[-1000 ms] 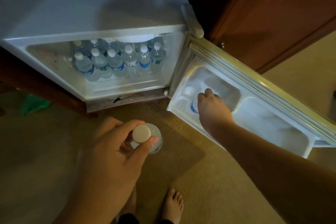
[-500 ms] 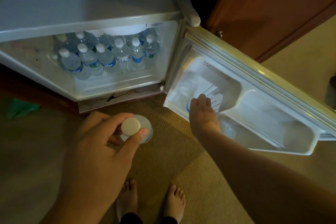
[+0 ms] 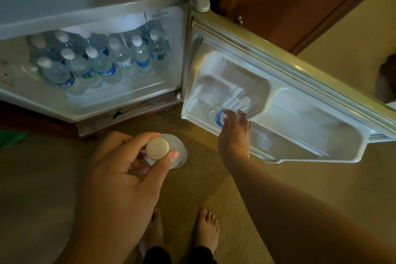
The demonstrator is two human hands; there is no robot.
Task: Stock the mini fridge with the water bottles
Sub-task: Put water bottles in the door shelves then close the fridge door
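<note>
The right hand point(image 3: 234, 129) reached into the white door shelf point(image 3: 265, 111) at its hinge-side corner, grip curled on a clear blue-labelled bottle point(image 3: 219, 118) standing upright. The left hand point(image 3: 120, 173), farther back, pinched a second clear white-capped bottle point(image 3: 165, 151) above the floor.

Left hand point(image 3: 120, 169) gripping; right hand point(image 3: 234, 133) extended, fingers curled.
</note>
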